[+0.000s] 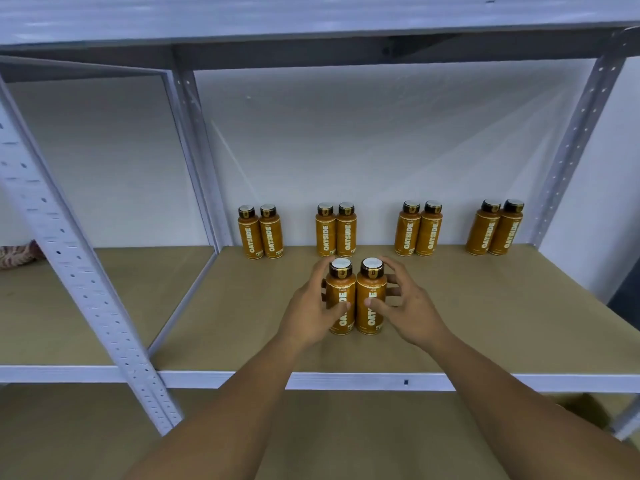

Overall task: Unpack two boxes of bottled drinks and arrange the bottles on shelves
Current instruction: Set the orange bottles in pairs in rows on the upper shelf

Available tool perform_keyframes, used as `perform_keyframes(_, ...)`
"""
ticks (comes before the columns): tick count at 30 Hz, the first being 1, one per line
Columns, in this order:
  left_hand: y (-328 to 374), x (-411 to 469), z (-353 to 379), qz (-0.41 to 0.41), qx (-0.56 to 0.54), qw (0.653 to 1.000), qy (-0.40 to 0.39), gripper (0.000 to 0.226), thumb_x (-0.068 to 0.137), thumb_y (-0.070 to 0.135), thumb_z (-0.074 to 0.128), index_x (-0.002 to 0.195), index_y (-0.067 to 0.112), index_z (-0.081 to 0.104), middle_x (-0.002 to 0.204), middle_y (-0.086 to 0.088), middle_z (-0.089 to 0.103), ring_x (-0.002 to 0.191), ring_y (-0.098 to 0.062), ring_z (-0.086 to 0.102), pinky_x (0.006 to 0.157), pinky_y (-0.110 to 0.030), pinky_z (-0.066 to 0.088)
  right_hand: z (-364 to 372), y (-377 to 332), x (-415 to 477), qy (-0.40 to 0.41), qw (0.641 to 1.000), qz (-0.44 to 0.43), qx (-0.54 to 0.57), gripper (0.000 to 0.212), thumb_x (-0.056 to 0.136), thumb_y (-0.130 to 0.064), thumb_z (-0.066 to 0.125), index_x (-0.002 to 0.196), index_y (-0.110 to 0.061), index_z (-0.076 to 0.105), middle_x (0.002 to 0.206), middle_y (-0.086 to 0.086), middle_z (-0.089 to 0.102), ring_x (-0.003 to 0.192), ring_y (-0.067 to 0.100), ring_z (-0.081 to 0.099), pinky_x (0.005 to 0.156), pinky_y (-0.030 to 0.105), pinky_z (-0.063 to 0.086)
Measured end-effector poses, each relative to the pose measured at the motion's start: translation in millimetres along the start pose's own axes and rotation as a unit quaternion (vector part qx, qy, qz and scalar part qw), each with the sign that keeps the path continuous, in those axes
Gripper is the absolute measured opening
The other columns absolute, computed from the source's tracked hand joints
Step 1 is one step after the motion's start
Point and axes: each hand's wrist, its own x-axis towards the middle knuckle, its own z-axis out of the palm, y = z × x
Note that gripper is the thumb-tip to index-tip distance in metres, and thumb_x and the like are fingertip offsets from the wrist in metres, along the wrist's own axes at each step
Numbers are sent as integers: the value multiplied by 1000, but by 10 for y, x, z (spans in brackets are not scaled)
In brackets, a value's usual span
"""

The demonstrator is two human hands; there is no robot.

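Two orange Oatside bottles stand side by side on the brown shelf board. My left hand grips the left bottle, thumb across its label. My right hand grips the right bottle the same way. Both bottles are upright and touch each other. Along the back wall stand several more bottles in pairs: one pair at the far left, one behind my hands, one right of middle and one at the far right.
White perforated uprights stand at the front left, back middle and back right. An upper shelf hangs overhead. A lower shelf board lies below. On the neighbouring shelf lies a patterned cloth.
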Motion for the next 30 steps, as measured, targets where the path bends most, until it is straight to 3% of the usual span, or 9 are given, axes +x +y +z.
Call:
perform_keyframes(3,-184,-13,-248,-8,9,1000,1,88,91,32,77,152,49,17,149,6,54,126,-20,60,102,-41,55,280,-130,72,-9,1000,-10,-7,83,90,-33,77,150,-53,24,150,-7,50,117,6,53,89,27,49)
perform_keyframes(6,-395,-23,-495,-8,13,1000,8,87,91,33,77,152,50,16,147,6,56,125,-19,61,102,-41,55,581,-273,166,-13,1000,-24,-8,82,90,-36,76,149,-56,23,149,-9,51,121,10,56,96,34,53)
perform_keyframes(11,-701,2,-813,-12,7,1000,27,88,91,32,76,153,50,17,147,10,55,123,-16,60,101,-41,55,1032,-471,361,-4,999,-36,-14,80,92,-32,75,153,-48,24,151,-8,49,129,16,55,97,28,49)
perform_keyframes(13,-785,30,-894,-11,19,999,34,88,92,32,76,153,50,15,147,10,56,121,-17,61,100,-42,56,1161,-519,433,3,999,-44,-21,80,92,-31,76,152,-48,26,148,-6,50,127,17,55,99,34,52)
perform_keyframes(15,-852,72,-949,-12,37,998,39,89,92,33,76,153,49,14,146,10,57,121,-18,62,98,-43,57,1246,-546,498,6,998,-50,-21,78,91,-29,76,150,-47,28,145,-5,51,127,16,55,101,39,53)
perform_keyframes(30,-1093,386,-1024,-22,67,996,52,93,92,35,75,154,51,7,138,4,62,108,-20,68,92,-45,58,1498,-581,794,26,996,-56,-57,78,93,-27,74,152,-43,26,148,-7,52,123,20,60,99,42,55)
